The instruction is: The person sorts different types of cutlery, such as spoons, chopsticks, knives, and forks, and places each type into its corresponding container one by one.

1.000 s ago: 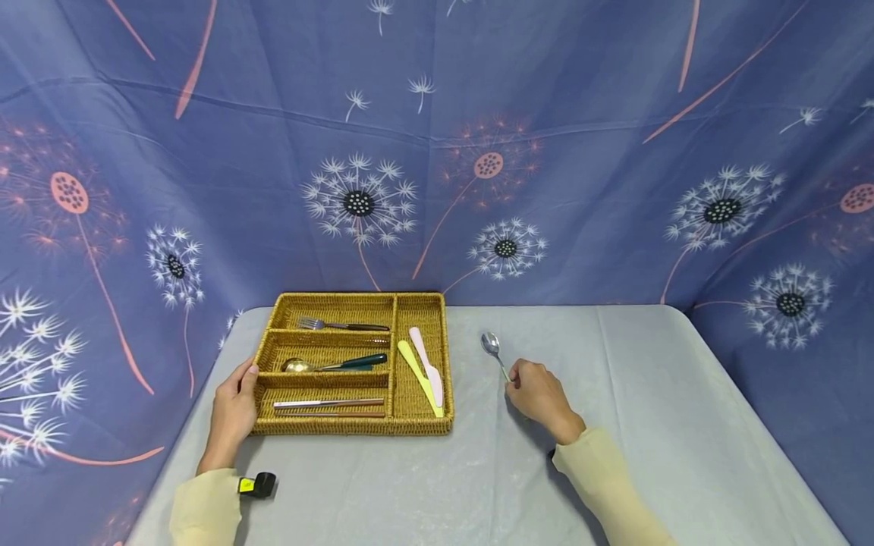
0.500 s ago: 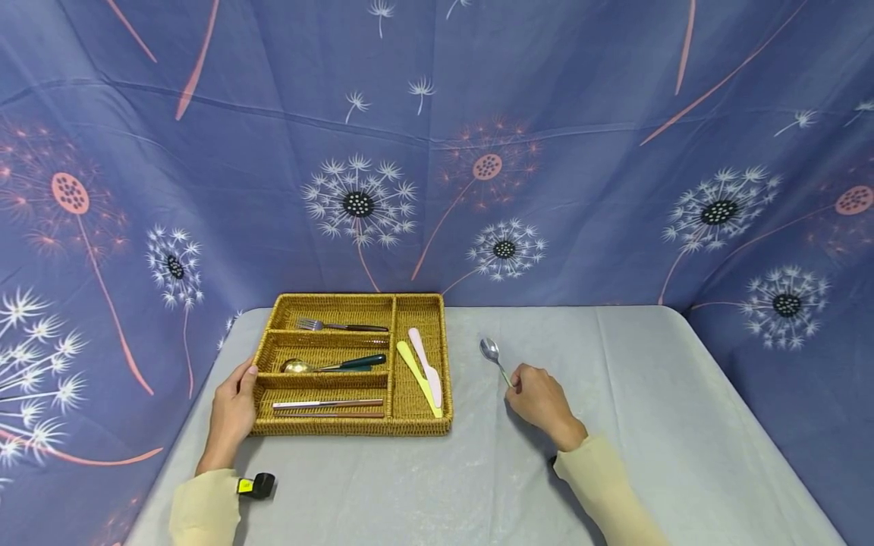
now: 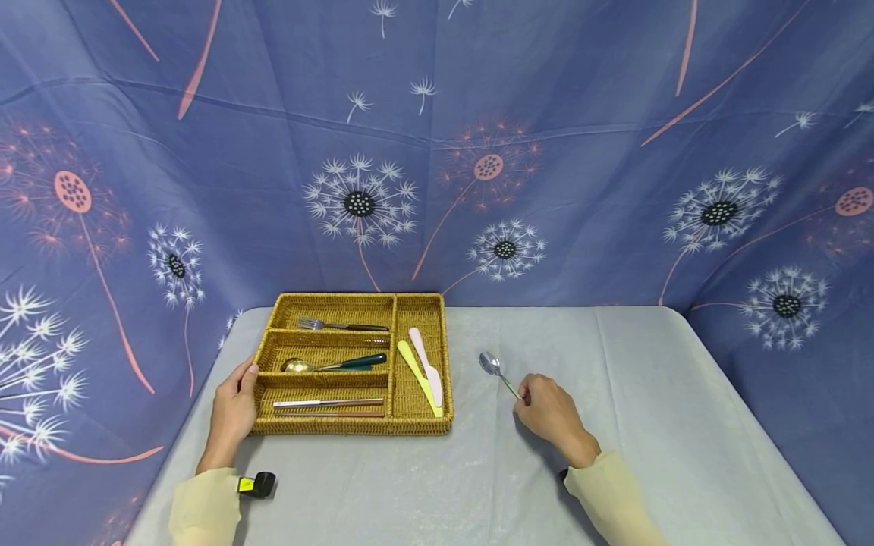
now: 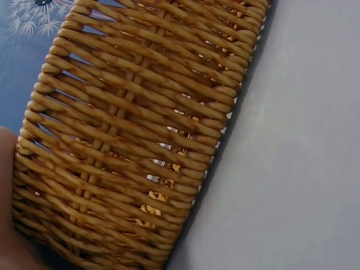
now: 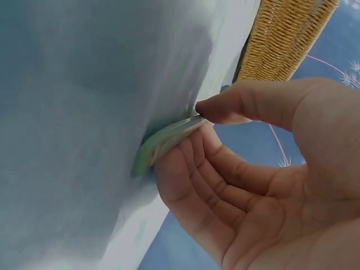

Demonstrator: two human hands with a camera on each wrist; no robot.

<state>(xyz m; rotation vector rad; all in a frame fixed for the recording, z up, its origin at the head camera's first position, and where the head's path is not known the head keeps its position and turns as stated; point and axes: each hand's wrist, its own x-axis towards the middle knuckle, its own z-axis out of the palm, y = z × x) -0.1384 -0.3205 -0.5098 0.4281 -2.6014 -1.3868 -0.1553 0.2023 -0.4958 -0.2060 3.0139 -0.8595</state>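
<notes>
A woven cutlery tray (image 3: 418,426) sits at the left of the table, and my left hand (image 3: 231,413) holds its left side, thumb at the rim. In the left wrist view, the tray's woven wall (image 4: 124,129) fills much of the picture. My right hand (image 3: 551,413) pinches a spoon (image 3: 505,383) by the handle, to the right of the tray. The spoon's silver bowl points away to the back left. Seen from the right wrist, the thumb and fingers meet on the greenish handle (image 5: 169,140); whether the spoon touches the table I cannot tell.
Inside the tray, a fork (image 3: 341,326) lies in the back compartment, a dark-handled spoon (image 3: 351,362) in the middle, chopsticks (image 3: 328,403) in front. The right compartment has a pink knife (image 3: 425,364) and a yellow knife (image 3: 416,373). A patterned cloth (image 3: 580,189) hangs behind the grey-covered table (image 3: 410,493).
My right hand has moved a little nearer to me and to the right, bringing the spoon along. The left hand and the tray have stayed in place.
</notes>
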